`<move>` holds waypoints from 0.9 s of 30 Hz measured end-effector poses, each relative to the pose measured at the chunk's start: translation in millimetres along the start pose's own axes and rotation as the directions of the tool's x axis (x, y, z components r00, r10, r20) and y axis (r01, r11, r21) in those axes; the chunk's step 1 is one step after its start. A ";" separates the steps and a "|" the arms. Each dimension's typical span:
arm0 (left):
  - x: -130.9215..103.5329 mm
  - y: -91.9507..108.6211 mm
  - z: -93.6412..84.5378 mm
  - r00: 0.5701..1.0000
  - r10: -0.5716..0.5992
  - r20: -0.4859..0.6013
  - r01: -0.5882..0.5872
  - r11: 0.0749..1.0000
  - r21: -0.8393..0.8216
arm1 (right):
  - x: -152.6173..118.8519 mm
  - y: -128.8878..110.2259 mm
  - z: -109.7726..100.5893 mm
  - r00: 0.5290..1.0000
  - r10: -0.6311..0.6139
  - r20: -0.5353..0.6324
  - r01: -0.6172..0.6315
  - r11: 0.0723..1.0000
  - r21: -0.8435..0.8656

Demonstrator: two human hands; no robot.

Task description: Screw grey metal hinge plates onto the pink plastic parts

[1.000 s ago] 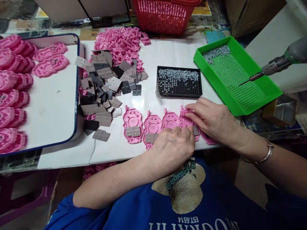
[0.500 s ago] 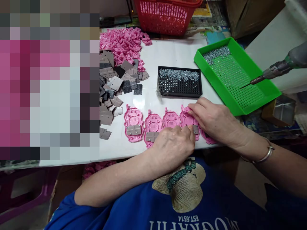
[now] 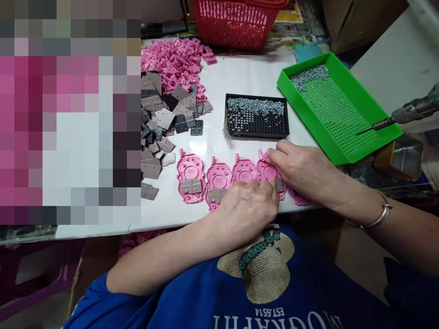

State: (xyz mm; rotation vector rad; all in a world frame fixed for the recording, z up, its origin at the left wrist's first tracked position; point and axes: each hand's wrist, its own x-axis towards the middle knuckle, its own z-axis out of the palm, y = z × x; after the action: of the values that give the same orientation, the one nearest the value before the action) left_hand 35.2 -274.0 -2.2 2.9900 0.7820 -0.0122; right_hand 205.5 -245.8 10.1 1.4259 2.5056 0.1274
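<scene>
Several pink plastic shells (image 3: 190, 163) lie in a row along the table's front edge. A grey plate (image 3: 191, 185) with small screws sits across the lower part of the leftmost one. My left hand (image 3: 248, 203) is closed, its fingertips pressed at the grey plate on a pink shell (image 3: 268, 171) further right. My right hand (image 3: 297, 167) pinches the upper right edge of that same shell. Under my right hand, another pink shell (image 3: 297, 198) is mostly covered. What lies beneath my left palm is hidden.
Ahead stands a black screw tray (image 3: 257, 130); to its right is a green tray (image 3: 343, 157) with screws. An electric screwdriver (image 3: 408, 112) hangs over the green tray. Grey plates (image 3: 164, 119) and small pink parts (image 3: 178, 64) are heaped left. A red basket (image 3: 236, 25) stands behind.
The hanging screwdriver has swung to the right and its tip sits slightly lower over the green tray. Both hands hold nearly the same position on the pink shell.
</scene>
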 end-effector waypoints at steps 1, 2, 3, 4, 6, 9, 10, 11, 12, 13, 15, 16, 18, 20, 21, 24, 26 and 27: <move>0.4 -0.1 -0.2 1.000 -0.001 0.006 0.001 1.000 -0.003 | 0.4 0.6 0.9 1.000 0.002 0.003 -0.002 1.000 0.007; 0.8 -0.2 -0.4 1.000 -0.002 0.009 0.002 1.000 -0.004 | 0.7 1.0 2.2 1.000 0.012 0.005 -0.012 1.000 0.014; 1.1 -0.2 -0.5 1.000 -0.003 0.010 0.003 1.000 -0.003 | 0.9 1.3 3.9 1.000 0.026 0.005 -0.026 0.999 0.020; 1.3 -0.1 -0.5 1.000 -0.003 0.011 0.003 1.000 -0.001 | 1.0 1.4 5.7 0.999 0.041 0.001 -0.041 0.999 0.022; 1.8 0.4 -0.3 1.000 -0.011 0.017 0.010 1.000 0.006 | 0.5 1.0 8.9 0.998 0.060 -0.010 -0.060 0.998 0.025; 2.7 1.6 0.7 0.999 -0.046 0.026 0.046 0.999 0.011 | -2.4 -0.2 9.1 0.998 0.057 -0.035 -0.056 0.998 0.032; 2.9 1.8 1.1 0.998 -0.061 0.023 0.060 0.998 0.011 | -4.0 -0.3 7.4 0.997 0.057 -0.061 -0.055 0.997 0.047; 2.9 1.7 1.6 0.997 -0.073 0.013 0.073 0.997 0.008 | -5.8 0.0 4.7 0.992 0.067 -0.111 -0.058 0.995 0.081; 2.7 1.3 2.1 0.997 -0.082 -0.002 0.082 0.997 0.003 | -7.8 0.6 1.3 0.980 0.087 -0.179 -0.061 0.987 0.148; 2.0 0.6 2.6 0.996 -0.088 -0.022 0.088 0.996 -0.003 | -9.7 1.5 -2.7 0.961 0.121 -0.248 -0.055 0.964 0.260; -0.4 -1.9 3.9 0.991 -0.104 -0.089 0.101 0.994 -0.032 | -12.9 3.6 -10.6 0.927 0.222 -0.302 -0.001 0.808 0.590; -2.1 -3.7 4.6 0.983 -0.118 -0.142 0.110 0.992 -0.065 | -14.1 4.4 -13.7 0.932 0.252 -0.260 0.034 0.654 0.756; -5.8 -7.9 5.9 0.936 -0.174 -0.305 0.122 0.975 -0.184 | -15.2 4.6 -17.1 0.973 0.207 -0.107 0.045 0.284 0.958; -8.7 -12.4 6.5 0.837 -0.290 -0.463 0.108 0.918 -0.380 | -15.2 2.3 -16.5 0.996 0.089 0.017 -0.020 0.028 0.999; -9.7 -14.5 6.5 0.787 -0.358 -0.503 0.084 0.869 -0.487 | -15.0 0.3 -15.2 0.998 0.040 0.051 -0.049 -0.035 0.998; -10.8 -18.7 5.7 0.738 -0.484 -0.470 0.000 0.696 -0.718 | -14.0 -7.7 -11.1 0.995 -0.040 0.093 -0.096 -0.078 0.992; -10.8 -19.7 5.9 0.767 -0.473 -0.433 -0.036 0.643 -0.765 | -13.1 -12.9 -10.1 0.994 -0.048 0.101 -0.104 -0.075 0.992; -10.7 -19.8 6.4 0.780 -0.459 -0.426 -0.045 0.637 -0.769 | -12.5 -15.1 -10.4 0.993 -0.051 0.108 -0.112 -0.077 0.991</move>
State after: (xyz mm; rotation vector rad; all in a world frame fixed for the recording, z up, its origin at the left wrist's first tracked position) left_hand 16.2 -262.3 -9.3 2.0389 0.8917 1.0305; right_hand 196.2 -263.8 19.3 1.6518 2.2057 -2.3136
